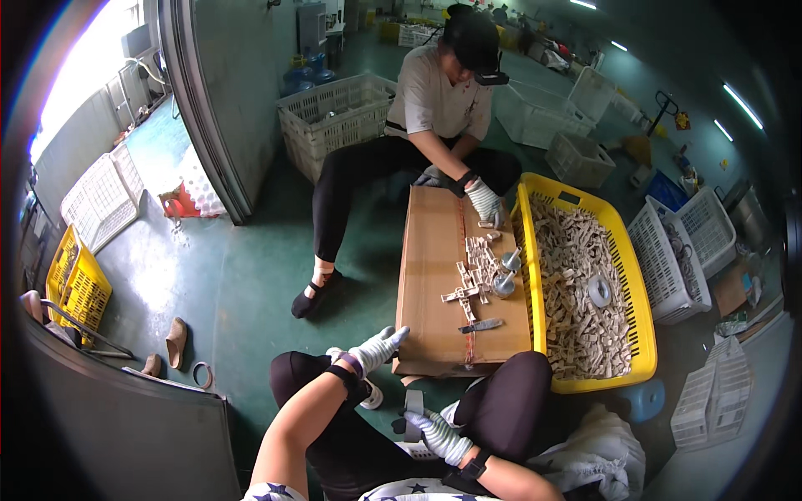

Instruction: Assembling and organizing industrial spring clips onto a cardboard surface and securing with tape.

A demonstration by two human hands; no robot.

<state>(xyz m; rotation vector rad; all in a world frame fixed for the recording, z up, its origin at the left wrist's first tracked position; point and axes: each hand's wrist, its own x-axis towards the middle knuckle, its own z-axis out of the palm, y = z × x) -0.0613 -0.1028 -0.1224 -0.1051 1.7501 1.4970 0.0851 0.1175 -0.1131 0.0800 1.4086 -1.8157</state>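
Gloved left hand rests open-fingered on the cardboard box's near left corner; right hand grips a tape roll. A nudge there could tip the box, spilling loose parts off its far right edge.

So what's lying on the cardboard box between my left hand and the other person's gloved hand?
In the head view, between the left hand and the other person's gloved hand, the cardboard box carries a cluster of pale small parts and a grey flat strip.
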